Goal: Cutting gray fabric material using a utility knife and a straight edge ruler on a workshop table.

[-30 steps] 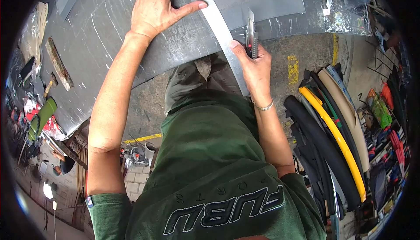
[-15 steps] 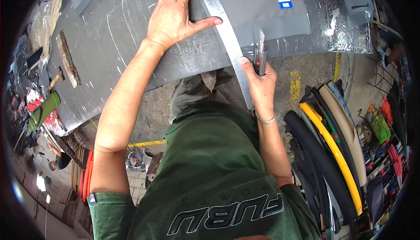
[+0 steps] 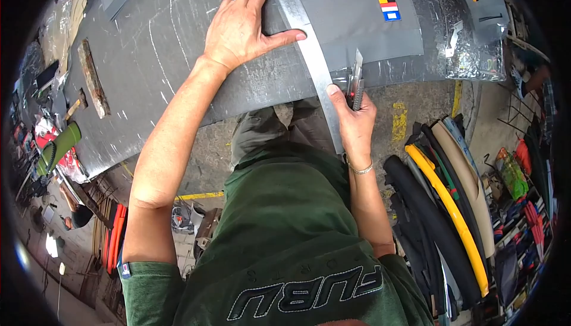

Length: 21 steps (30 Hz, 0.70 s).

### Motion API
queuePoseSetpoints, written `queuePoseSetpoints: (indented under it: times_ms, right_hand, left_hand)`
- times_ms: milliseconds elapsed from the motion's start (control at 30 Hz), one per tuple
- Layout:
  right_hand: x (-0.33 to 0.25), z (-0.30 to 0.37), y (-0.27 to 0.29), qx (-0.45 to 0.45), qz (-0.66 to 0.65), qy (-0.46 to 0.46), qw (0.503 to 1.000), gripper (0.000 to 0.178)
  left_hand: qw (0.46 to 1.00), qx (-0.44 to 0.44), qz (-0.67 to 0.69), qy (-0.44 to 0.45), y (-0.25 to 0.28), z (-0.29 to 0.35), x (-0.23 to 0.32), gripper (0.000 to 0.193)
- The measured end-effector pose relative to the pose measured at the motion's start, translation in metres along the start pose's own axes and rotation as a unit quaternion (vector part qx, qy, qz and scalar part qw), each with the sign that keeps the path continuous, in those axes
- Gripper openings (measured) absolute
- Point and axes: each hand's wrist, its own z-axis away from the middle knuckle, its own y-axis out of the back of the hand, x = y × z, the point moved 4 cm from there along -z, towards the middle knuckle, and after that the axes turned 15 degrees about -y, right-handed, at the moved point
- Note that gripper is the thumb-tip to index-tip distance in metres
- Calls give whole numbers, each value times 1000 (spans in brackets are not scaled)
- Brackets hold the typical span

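Observation:
A long metal ruler (image 3: pixel 310 55) runs from the far edge of the picture across the dark worktable and over its near edge toward my body. My left hand (image 3: pixel 241 28) lies with fingers stretched along the ruler's left side, its thumb pressing on the metal. In my right hand (image 3: pixel 357 121) is a utility knife (image 3: pixel 356 82), blade out and pointing away from me, while the thumb rests on the ruler's near part. To the right of the ruler a grey sheet (image 3: pixel 357 19) with a small patch of coloured flags (image 3: pixel 389 7) lies flat.
A second flag-marked grey piece (image 3: pixel 476 5) and clear plastic (image 3: pixel 473 58) lie at the table's right end. On its left are a wood strip (image 3: pixel 94 79) and a hammer (image 3: pixel 76 104). Material rolls, one yellow (image 3: pixel 449 213), stand on the floor at right.
The table, ruler and grey sheet sit slightly lower in the picture. Both hands keep nearly the same place on the ruler, and the knife has tilted only a little.

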Motion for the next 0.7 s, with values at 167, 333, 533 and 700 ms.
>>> queuePoseSetpoints:
  times_ms: [167,333,533,700]
  right_hand:
    - [-10,6,0,0,0,-5,1000,38]
    - [-9,6,-1,0,-8,2,1000,38]
    - [-1,2,0,3,-1,5,1000,34]
    - [-1,2,1,3,12,-3,1000,32]
  left_hand:
    - [998,-16,-62,-21,3,-2,5,117]
    - [999,-28,-25,8,5,-3,5,117]
    - [999,-29,-20,11,5,-3,4,118]
    - [999,-28,-26,6,4,-3,4,118]
